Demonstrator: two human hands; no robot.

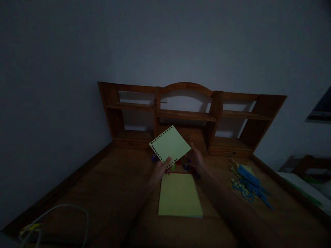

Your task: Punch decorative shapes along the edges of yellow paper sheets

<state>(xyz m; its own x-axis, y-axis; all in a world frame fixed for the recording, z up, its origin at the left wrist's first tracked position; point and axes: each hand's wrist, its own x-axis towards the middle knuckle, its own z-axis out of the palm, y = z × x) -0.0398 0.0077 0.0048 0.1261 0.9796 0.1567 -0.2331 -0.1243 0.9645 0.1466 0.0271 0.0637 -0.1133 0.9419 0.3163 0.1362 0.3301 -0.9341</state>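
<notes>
A pale sheet of paper (171, 144), with small shapes punched along three of its edges, is raised and tilted above the desk. My left hand (160, 169) grips its lower corner, thumb on the front face. At the sheet's right corner is my right hand (197, 158), its fingertips at the paper's edge; the grip is dim and partly hidden. Below them a stack of yellowish paper (179, 196) lies flat on the desk. Behind the hands are small purple craft punches (186, 166) and a green item (173, 167), too dark to make out well.
A wooden shelf unit (186, 113) stands along the desk's back edge. On the right lies a pile of blue and yellow strips (249, 182). A white cable (69, 206) loops at the front left. A chair (307, 163) stands beyond the desk's right edge.
</notes>
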